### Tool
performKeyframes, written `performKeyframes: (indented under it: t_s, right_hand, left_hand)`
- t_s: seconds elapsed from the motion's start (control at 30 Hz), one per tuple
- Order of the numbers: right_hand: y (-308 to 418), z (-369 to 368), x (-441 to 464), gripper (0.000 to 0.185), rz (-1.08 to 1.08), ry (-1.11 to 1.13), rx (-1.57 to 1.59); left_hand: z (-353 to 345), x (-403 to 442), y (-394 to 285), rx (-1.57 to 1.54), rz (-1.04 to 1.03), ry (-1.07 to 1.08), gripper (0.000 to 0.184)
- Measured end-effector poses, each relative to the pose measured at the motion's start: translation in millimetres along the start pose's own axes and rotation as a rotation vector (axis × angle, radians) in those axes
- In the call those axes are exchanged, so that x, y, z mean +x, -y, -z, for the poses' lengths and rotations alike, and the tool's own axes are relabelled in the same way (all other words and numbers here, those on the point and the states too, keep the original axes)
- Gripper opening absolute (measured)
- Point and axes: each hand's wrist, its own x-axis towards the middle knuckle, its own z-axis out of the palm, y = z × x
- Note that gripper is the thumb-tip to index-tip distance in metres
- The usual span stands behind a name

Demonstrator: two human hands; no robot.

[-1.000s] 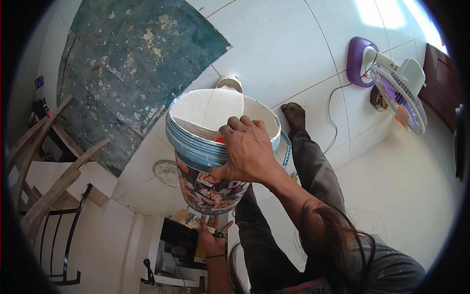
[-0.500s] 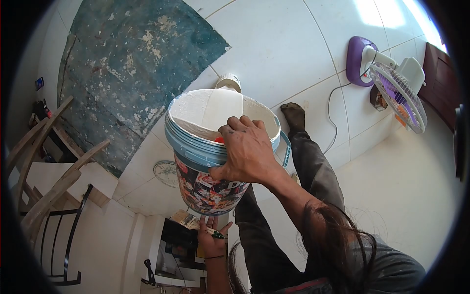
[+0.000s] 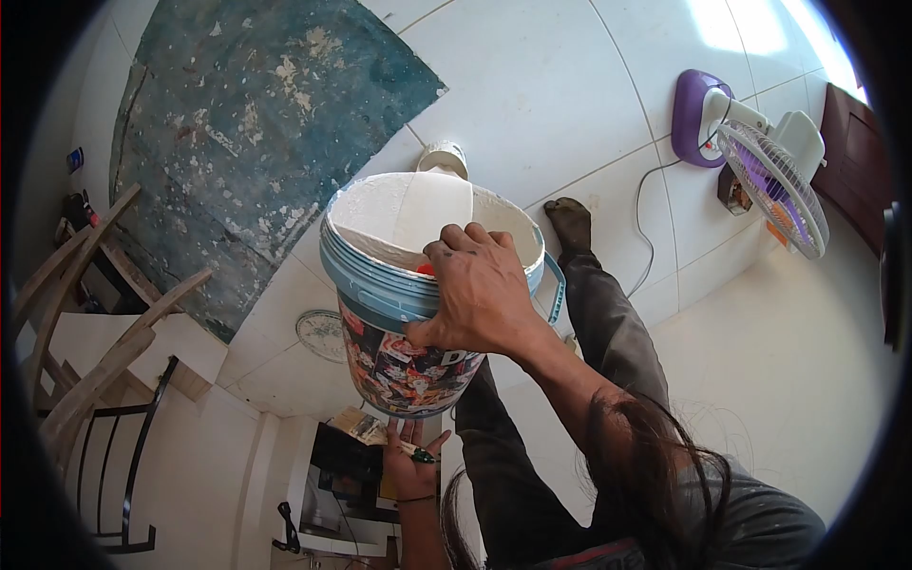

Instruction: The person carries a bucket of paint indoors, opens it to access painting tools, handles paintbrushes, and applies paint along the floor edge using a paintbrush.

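Note:
A blue-rimmed bucket (image 3: 404, 366) with a printed picture label is held up, its open top toward me. My right hand (image 3: 483, 290) grips its near rim, thumb outside and fingertips over the inside. A small red thing (image 3: 427, 270) shows beside those fingers. Inside, a smooth pale flat piece (image 3: 433, 214) lies against the white-coated wall. Beneath the bucket, my left hand (image 3: 410, 463) is palm up, fingertips at the base, with a paintbrush (image 3: 361, 427) held across its fingers. The bucket hides part of those fingers.
A paint-spotted green sheet (image 3: 247, 123) covers floor tiles at upper left. Wooden legs (image 3: 95, 380) and a black metal frame (image 3: 142, 446) stand left. Beyond the bucket is a white-coated container (image 3: 444, 160). A purple-and-white fan (image 3: 774, 185) and its cord are right.

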Motion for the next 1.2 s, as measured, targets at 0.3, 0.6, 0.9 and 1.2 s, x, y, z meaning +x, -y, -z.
performKeyframes:
  t_s: [0.3, 0.6, 0.9, 1.2]
  right_hand:
    - [0.8, 0.2, -0.1, 0.08, 0.002, 0.004, -0.001]
    - [-1.9, -2.0, -0.5, 0.083, 0.0, -0.02, 0.008]
    - [-3.9, -1.9, -0.9, 0.083, 0.0, -0.03, 0.002]
    - [-5.2, -2.3, -2.2, 0.084, -0.003, -0.02, -0.004]
  left_hand:
    - [-1.1, 1.8, 0.2, 0.019, -0.01, -0.015, 0.061]
    - [-3.4, 0.2, -0.5, 0.044, -0.022, -0.033, 0.062]
    - [-7.6, -2.3, -0.4, 0.039, -0.027, -0.051, 0.06]
    - [-4.1, -1.2, 1.7, 0.048, -0.036, -0.007, 0.06]
